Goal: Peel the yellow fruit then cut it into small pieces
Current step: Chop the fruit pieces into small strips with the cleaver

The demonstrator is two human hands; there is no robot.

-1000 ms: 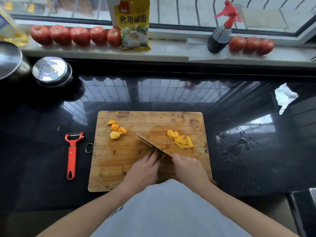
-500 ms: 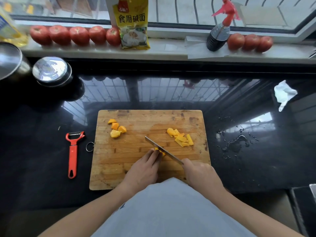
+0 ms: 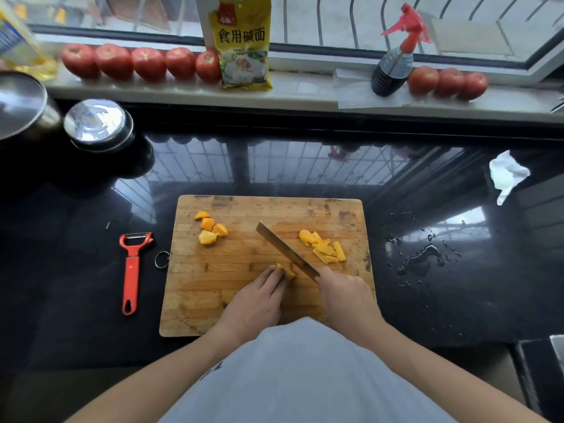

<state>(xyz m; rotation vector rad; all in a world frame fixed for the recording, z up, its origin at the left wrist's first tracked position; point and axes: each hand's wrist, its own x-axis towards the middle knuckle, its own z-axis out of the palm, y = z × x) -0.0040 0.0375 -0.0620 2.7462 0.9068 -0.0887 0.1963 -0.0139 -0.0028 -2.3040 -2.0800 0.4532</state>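
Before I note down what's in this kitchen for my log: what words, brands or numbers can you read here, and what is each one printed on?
"食用碱面": large dark characters on the yellow packet standing on the windowsill.
Red brand patch at the packet's top: white characters, too blurred to read.
Bottle at the far left of the sill: blue label, too blurred to read.
Dark print on the person's grey shirt: mostly hidden, unreadable.
Spray bottle: no readable label.

left hand [image 3: 258, 303]: fingers curled, pressing down | right hand [image 3: 346, 296]: closed fist grip
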